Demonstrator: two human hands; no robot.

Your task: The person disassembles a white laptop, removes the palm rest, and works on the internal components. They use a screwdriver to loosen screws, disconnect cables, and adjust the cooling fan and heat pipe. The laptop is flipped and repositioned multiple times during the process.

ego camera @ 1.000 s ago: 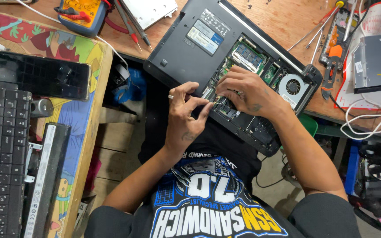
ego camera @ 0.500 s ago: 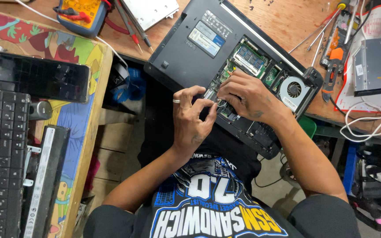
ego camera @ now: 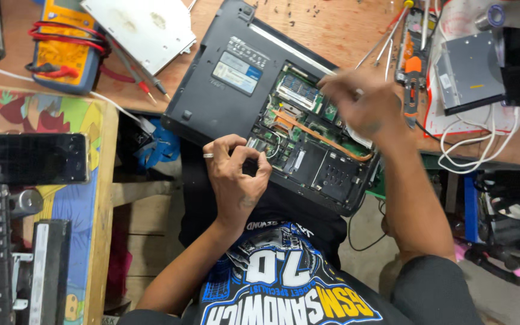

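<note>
wooden bench (ego camera: 344, 30) bears opened black laptop (ego camera: 272, 102), circuitry exposed; left hand (ego camera: 236, 174) clenched, right hand (ego camera: 362, 105) blurred, grip unclear.

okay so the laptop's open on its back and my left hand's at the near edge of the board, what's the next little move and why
Probably steady the laptop with the left hand before working further. It overhangs the bench edge toward your lap, and the right hand is blurred, moving over the exposed board, so nothing firmly holds the case.
</note>
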